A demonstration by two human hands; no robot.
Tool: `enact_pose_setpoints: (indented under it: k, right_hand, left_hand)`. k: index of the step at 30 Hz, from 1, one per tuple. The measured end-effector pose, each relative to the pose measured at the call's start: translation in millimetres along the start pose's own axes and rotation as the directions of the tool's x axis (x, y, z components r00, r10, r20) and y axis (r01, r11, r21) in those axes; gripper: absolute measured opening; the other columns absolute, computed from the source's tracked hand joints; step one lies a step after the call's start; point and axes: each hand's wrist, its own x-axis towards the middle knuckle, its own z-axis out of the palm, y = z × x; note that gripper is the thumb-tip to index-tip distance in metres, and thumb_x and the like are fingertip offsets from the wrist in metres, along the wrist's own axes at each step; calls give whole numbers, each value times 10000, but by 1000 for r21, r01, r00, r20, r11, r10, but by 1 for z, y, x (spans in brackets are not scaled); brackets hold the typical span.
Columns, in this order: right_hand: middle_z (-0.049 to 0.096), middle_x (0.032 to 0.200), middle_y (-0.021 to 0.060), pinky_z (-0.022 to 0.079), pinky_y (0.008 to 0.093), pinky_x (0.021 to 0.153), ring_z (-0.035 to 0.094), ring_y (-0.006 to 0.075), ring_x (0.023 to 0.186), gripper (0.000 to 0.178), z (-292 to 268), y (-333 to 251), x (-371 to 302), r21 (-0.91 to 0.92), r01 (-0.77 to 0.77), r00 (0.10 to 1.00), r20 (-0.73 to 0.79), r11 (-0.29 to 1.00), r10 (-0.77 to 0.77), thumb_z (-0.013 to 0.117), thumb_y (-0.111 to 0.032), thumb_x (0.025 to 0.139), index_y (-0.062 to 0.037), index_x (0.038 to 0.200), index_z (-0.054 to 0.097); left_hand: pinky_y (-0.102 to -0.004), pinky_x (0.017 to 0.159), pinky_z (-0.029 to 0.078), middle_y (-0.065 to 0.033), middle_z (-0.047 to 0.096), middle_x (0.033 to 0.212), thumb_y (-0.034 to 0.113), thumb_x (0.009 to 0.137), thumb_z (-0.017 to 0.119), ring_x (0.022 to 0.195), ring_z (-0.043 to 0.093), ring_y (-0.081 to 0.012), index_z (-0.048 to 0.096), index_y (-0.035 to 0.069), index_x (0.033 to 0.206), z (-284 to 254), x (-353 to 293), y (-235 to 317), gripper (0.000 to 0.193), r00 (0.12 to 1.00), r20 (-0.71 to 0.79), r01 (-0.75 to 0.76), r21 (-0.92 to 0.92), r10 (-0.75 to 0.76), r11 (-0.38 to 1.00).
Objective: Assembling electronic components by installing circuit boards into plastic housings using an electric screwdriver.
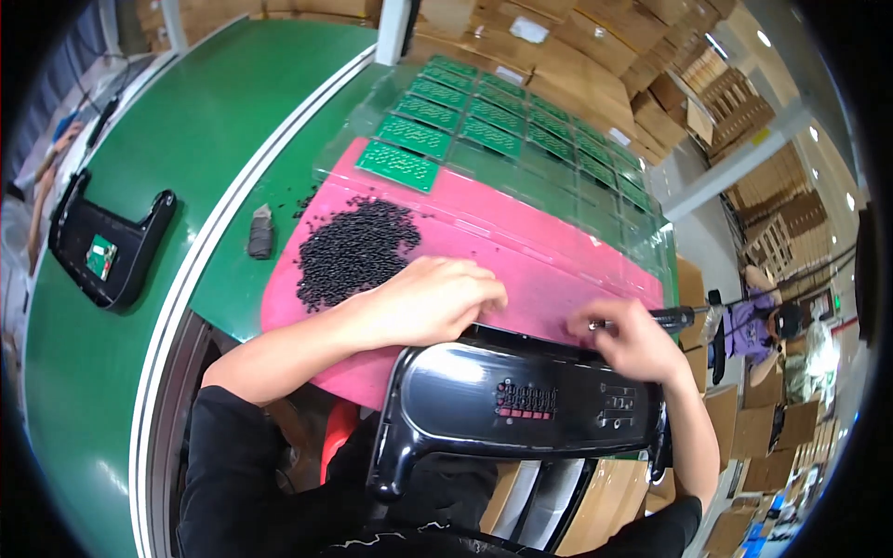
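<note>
A glossy black plastic housing (456, 386) with rows of small slots lies across my lap, against the near edge of the pink mat (456, 219). My left hand (433, 298) is above its upper edge, fingers curled and pressed together; what they hold, if anything, is hidden. On the right, my right hand (637, 339) is closed round a black power screwdriver (672, 318), its metal tip pointing left just above the housing's far edge. Beside my left hand, a large heap of small black screws (358, 246) is spread on the mat.
Several green circuit boards (419, 135) lie in rows on a clear plastic tray (521, 191) beyond the mat. A dark wrapped block (260, 234) stands left of the screws. Another black housing (116, 246) rests on the green conveyor belt (223, 102). Cardboard boxes (558, 74) are stacked behind; a person works far right.
</note>
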Motion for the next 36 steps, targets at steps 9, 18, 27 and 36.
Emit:
enact_pose_setpoints:
  k: [9, 18, 27, 36]
  right_hand:
    - [407, 1409, 188, 364, 485, 1042, 409, 347, 1289, 462, 33, 21, 204, -637, -79, 858, -435, 767, -273, 529, -278, 904, -23, 1288, 497]
    - [523, 1299, 173, 346, 455, 1054, 457, 315, 1261, 443, 21, 42, 220, -715, 22, 661, -514, 698, -547, 612, -101, 822, 39, 1231, 514]
    - [664, 1050, 113, 469, 287, 849, 636, 224, 988, 286, 29, -36, 60, 5, 341, 727, -635, 940, -260, 602, 48, 806, -14, 1084, 629]
    - [664, 757, 56, 481, 217, 625, 630, 103, 649, 90, 62, -14, -16, 47, 148, 703, -707, 988, -72, 617, 11, 862, 31, 949, 623]
  left_hand:
    - [-425, 813, 508, -95, 635, 959, 193, 808, 667, 925, 614, -291, 627, 52, 1030, 10, -8, 9, 266, 999, 45, 7, -37, -5, 999]
    - [-429, 772, 503, -104, 633, 893, 166, 803, 667, 915, 616, -305, 650, 58, 950, -4, 4, -9, 183, 997, -49, 53, 37, -51, 998]
    - [-447, 1007, 394, -141, 524, 1237, 33, 578, 810, 1189, 462, -348, 533, 69, 1281, -29, 9, 2, 756, 807, -575, 38, 284, 138, 958]
    - [-405, 901, 469, -105, 640, 1077, 200, 565, 864, 1025, 588, -303, 629, 20, 1136, -25, 6, 0, 643, 891, -278, -328, 154, 360, 932]
